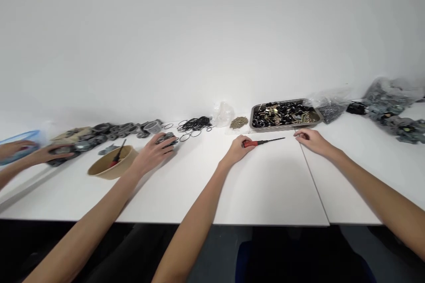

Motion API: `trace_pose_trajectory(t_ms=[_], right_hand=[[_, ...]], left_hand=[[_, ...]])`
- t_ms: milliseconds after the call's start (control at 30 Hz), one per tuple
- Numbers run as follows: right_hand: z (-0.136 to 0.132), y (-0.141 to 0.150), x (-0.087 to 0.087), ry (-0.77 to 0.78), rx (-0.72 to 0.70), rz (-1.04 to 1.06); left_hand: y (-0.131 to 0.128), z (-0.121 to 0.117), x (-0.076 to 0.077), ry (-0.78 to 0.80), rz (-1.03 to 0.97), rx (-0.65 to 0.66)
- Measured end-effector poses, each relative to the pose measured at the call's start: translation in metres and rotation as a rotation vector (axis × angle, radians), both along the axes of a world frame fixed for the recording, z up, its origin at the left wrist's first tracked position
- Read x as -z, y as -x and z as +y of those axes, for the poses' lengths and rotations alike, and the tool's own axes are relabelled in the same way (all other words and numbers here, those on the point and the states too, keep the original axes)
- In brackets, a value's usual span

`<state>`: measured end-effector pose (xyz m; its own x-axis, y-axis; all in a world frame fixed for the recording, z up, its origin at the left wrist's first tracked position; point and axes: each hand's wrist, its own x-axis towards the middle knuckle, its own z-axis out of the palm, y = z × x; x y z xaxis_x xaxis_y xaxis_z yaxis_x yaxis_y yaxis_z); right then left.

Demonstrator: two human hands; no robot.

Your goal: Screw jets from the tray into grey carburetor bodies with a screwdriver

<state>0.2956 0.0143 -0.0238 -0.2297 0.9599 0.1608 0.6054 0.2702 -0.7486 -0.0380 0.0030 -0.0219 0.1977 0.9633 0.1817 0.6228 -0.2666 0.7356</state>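
Observation:
My left hand [237, 149] is closed around the red handle of a screwdriver [255, 143]. The dark shaft points right, low over the white table. To its right, my right hand [312, 140] rests by the seam in the tabletop, thumb and fingers pinched together; anything between them is too small to make out. Just beyond both hands lies a metal tray [284, 127] full of black and brass-coloured small parts. A pile of small brass-coloured screws [239, 122] sits left of the tray, on a clear bag.
Left of me, a co-worker's hand [156, 152] holds a grey part, near black rubber rings [197, 124] and a tan bowl [96, 170] with another screwdriver. Other hands [41, 154] work farther left among grey housings. Plastic bags of parts [332, 104] lie at the right.

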Motion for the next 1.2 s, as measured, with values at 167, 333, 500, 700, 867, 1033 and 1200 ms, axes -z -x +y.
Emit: trace_pose_trajectory(t_ms=[167,333,500,700,867,1033,1200], right_hand=[[-0.005,0.003,-0.001,-0.008,-0.034,0.002],[0.007,0.005,-0.024,-0.192,0.032,-0.03],[0.052,0.028,-0.053,-0.155,0.116,-0.32],[0.092,0.061,-0.039,-0.011,0.14,-0.369],[0.102,0.059,-0.027,-0.035,0.152,-0.36],[0.104,0.055,-0.024,-0.076,0.154,-0.337],[0.098,0.052,-0.029,-0.08,0.144,-0.299]], left_hand=[[0.002,0.004,0.004,0.001,0.001,-0.009],[0.002,0.005,0.004,0.009,0.015,-0.003],[0.001,0.006,0.003,0.005,0.017,-0.009],[0.001,0.004,0.004,0.012,0.008,-0.005],[0.0,0.004,0.003,0.022,0.0,-0.019],[0.0,0.004,0.001,0.031,-0.018,-0.011],[-0.001,0.004,0.001,0.03,-0.027,-0.018]])
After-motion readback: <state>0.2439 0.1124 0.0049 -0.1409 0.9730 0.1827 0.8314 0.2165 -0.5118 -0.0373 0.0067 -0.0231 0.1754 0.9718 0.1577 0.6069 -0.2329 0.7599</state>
